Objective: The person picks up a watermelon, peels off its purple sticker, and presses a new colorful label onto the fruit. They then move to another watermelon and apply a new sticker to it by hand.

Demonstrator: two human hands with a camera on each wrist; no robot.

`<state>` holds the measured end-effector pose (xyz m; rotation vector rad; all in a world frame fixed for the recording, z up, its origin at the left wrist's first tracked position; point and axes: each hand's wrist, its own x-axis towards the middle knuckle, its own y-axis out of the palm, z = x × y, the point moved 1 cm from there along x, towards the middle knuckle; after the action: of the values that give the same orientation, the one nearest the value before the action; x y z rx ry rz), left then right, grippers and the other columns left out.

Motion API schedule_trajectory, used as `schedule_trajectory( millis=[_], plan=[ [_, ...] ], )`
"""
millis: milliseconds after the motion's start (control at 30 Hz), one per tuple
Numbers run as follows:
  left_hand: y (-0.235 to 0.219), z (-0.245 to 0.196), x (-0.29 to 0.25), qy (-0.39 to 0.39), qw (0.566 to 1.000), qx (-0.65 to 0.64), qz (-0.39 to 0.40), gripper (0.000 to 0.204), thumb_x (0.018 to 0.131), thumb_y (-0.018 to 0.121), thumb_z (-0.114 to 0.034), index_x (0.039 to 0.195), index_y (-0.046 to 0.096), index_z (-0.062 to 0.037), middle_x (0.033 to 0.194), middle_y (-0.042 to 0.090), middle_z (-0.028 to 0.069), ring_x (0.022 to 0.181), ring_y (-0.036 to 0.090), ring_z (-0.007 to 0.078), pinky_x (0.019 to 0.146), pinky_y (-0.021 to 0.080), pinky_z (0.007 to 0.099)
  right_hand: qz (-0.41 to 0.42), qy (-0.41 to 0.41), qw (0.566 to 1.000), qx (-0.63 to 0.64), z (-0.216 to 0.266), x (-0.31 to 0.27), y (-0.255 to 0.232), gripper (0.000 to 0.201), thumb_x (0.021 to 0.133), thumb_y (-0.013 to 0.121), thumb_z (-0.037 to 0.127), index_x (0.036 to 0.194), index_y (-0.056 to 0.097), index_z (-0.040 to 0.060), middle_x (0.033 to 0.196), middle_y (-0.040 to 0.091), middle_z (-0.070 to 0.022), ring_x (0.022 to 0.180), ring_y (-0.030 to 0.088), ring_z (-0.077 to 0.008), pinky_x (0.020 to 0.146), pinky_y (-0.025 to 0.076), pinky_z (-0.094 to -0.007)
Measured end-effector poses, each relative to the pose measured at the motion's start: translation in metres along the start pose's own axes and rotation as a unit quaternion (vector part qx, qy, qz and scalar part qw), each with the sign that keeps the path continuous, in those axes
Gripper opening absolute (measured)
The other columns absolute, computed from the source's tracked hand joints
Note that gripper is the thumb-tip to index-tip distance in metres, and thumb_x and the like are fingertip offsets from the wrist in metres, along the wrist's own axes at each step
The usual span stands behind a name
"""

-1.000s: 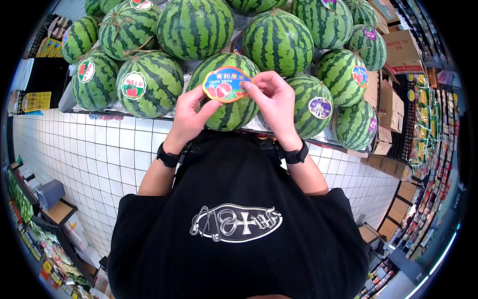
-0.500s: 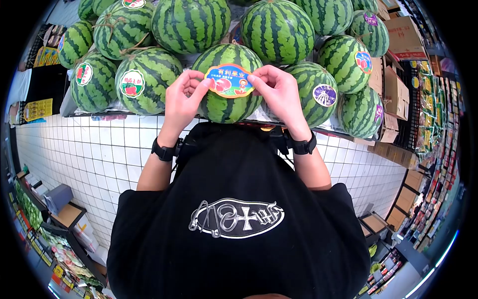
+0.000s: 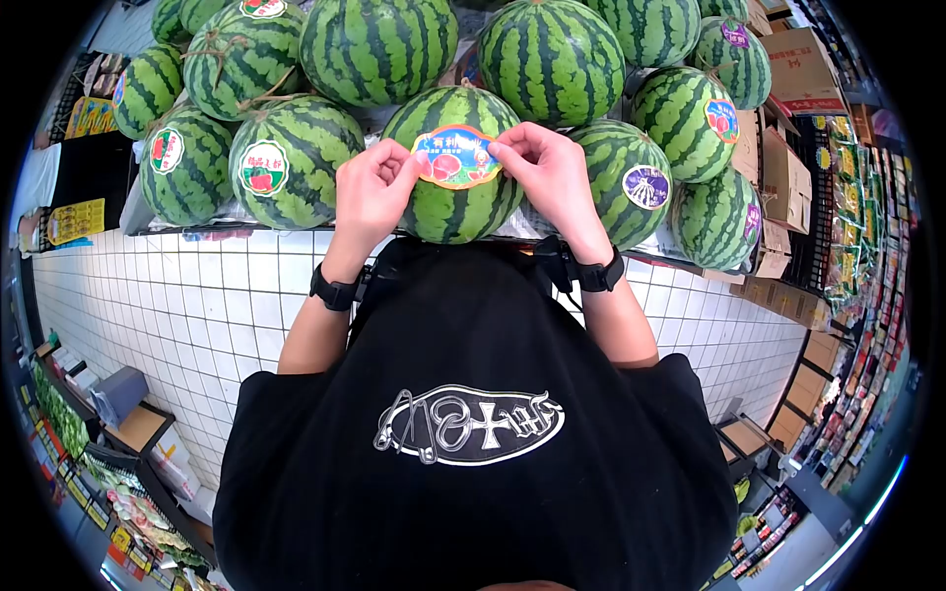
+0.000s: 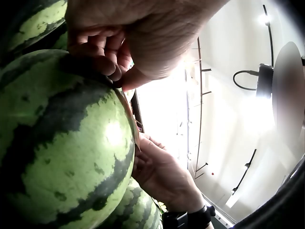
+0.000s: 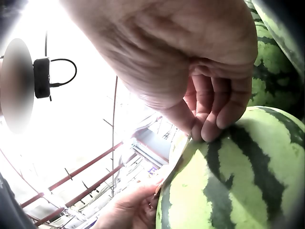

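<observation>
An oval blue sticker with an orange rim and printed watermelon slices lies over the front of a striped watermelon in the head view. My left hand pinches its left end between thumb and fingers. At the opposite end, the thumb and fingers of my right hand pinch the edge. Both wrist views show the fingertips right at the rind. The sticker's thin edge stands slightly off the curved rind in the left wrist view.
More watermelons crowd the display, among them one with a round red-and-green label on the left and one with a purple label on the right. Cardboard boxes stand at the right. White tiled floor lies below the display's edge.
The sticker has turned from a tilt to nearly level and now sits closer against the watermelon, with glare across its top. Both hands have shifted slightly, still at its two ends.
</observation>
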<state>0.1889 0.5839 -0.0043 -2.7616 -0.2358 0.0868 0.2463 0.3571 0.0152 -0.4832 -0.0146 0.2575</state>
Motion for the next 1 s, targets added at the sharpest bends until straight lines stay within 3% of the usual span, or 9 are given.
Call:
schedule_trajectory(
  millis=[267, 567, 667, 767, 800, 900, 933, 1000],
  plan=[
    [-0.001, 0.001, 0.003, 0.022, 1.0, 0.015, 0.008, 0.026, 0.095, 0.076, -0.014, 0.079, 0.063, 0.0001, 0.062, 0.051, -0.0093, 0.059, 0.039, -0.0016, 0.053, 0.032, 0.0193, 0.017, 0.014, 0.999, -0.025, 0.012, 0.0, -0.001, 0.017, 0.09, 0.077, 0.015, 0.094, 0.072, -0.0004, 0.074, 0.072, -0.0105, 0.065, 0.068, -0.0148, 0.063, 0.053, -0.0304],
    [-0.003, -0.002, 0.003, 0.056, 0.996, 0.062, 0.007, 0.03, 0.094, 0.077, -0.016, 0.075, 0.058, -0.001, 0.054, 0.043, -0.006, 0.054, 0.034, 0.0005, 0.049, 0.029, 0.0233, 0.045, 0.002, 0.992, -0.116, 0.011, 0.007, -0.006, 0.025, 0.089, 0.077, 0.027, 0.09, 0.07, 0.0032, 0.074, 0.071, -0.0134, 0.07, 0.072, -0.0313, 0.065, 0.054, -0.0403],
    [-0.004, 0.001, 0.005, 0.035, 0.996, 0.078, 0.012, 0.032, 0.093, 0.079, -0.019, 0.075, 0.058, -0.0015, 0.052, 0.041, -0.0042, 0.053, 0.033, 0.0023, 0.049, 0.029, 0.025, 0.025, 0.02, 0.983, -0.183, 0.011, 0.004, -0.011, 0.026, 0.088, 0.078, 0.03, 0.087, 0.066, 0.0065, 0.072, 0.07, -0.012, 0.072, 0.072, -0.034, 0.064, 0.054, -0.0438],
    [-0.003, 0.004, 0.0, 0.067, 0.987, 0.136, -0.051, 0.035, 0.092, 0.081, -0.022, 0.075, 0.058, -0.0015, 0.051, 0.039, -0.0028, 0.052, 0.032, 0.0041, 0.049, 0.029, 0.0253, -0.006, 0.018, 0.977, -0.211, 0.014, -0.004, -0.012, 0.024, 0.088, 0.078, 0.028, 0.093, 0.063, 0.0095, 0.07, 0.069, -0.0113, 0.072, 0.071, -0.0354, 0.064, 0.054, -0.0466],
    [-0.003, 0.001, -0.001, 0.053, 0.987, 0.139, -0.056, 0.031, 0.09, 0.082, -0.02, 0.078, 0.06, -0.0023, 0.054, 0.042, -0.0014, 0.053, 0.034, 0.0057, 0.05, 0.031, 0.0256, -0.008, -0.017, 0.979, -0.201, 0.013, -0.005, -0.011, 0.022, 0.089, 0.077, 0.025, 0.098, 0.062, 0.0112, 0.069, 0.068, -0.0115, 0.071, 0.071, -0.0358, 0.064, 0.054, -0.0476],
    [0.0, -0.014, 0.0, 0.144, 0.979, 0.117, -0.09, 0.02, 0.087, 0.083, -0.013, 0.083, 0.066, -0.003, 0.061, 0.048, 0.0, 0.056, 0.041, 0.0077, 0.052, 0.036, 0.0261, -0.025, -0.094, 0.974, -0.204, 0.016, -0.013, -0.007, 0.021, 0.089, 0.074, 0.017, 0.109, 0.068, 0.0139, 0.076, 0.07, -0.0104, 0.072, 0.07, -0.0324, 0.063, 0.054, -0.0436],
    [-0.001, -0.016, 0.001, 0.174, 0.974, 0.122, -0.077, 0.016, 0.083, 0.084, -0.008, 0.093, 0.072, -0.0047, 0.071, 0.057, 0.0023, 0.063, 0.052, 0.0126, 0.059, 0.045, 0.0283, -0.032, -0.134, 0.975, -0.176, 0.015, -0.015, -0.004, 0.029, 0.089, 0.074, 0.015, 0.118, 0.071, 0.0164, 0.083, 0.069, -0.0082, 0.071, 0.068, -0.0294, 0.063, 0.054, -0.0412],
    [0.001, -0.018, 0.006, 0.26, 0.947, 0.176, -0.066, 0.018, 0.083, 0.083, -0.008, 0.098, 0.074, -0.0056, 0.076, 0.061, 0.0035, 0.068, 0.058, 0.0171, 0.064, 0.049, 0.0307, -0.016, -0.175, 0.966, -0.19, 0.023, -0.019, 0.0, 0.03, 0.09, 0.074, 0.016, 0.119, 0.071, 0.0176, 0.088, 0.068, -0.0069, 0.071, 0.066, -0.028, 0.063, 0.054, -0.0399]
  ],
)
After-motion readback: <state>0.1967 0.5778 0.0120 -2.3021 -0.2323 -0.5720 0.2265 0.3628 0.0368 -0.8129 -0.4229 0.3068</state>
